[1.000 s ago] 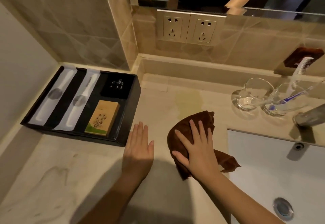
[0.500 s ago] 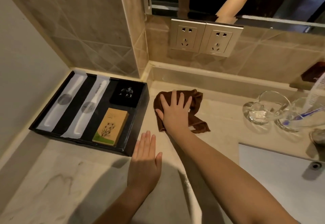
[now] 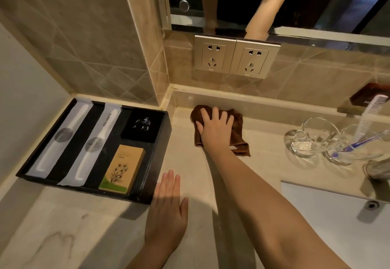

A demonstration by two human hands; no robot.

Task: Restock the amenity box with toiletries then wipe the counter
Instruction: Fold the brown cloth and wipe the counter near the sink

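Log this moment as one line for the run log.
step: counter wipe | right hand: presses brown cloth on counter | left hand: flat on counter | amenity box: holds toiletries

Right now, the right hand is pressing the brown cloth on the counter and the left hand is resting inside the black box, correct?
Not quite. In the head view the left hand lies flat on the counter beside the black box, not inside it. The right hand does press the brown cloth on the counter.

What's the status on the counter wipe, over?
Right hand pressing crumpled brown cloth on beige stone counter, by back wall. Left hand flat beside black rectangular amenity box. Clear glass cups to right, apart.
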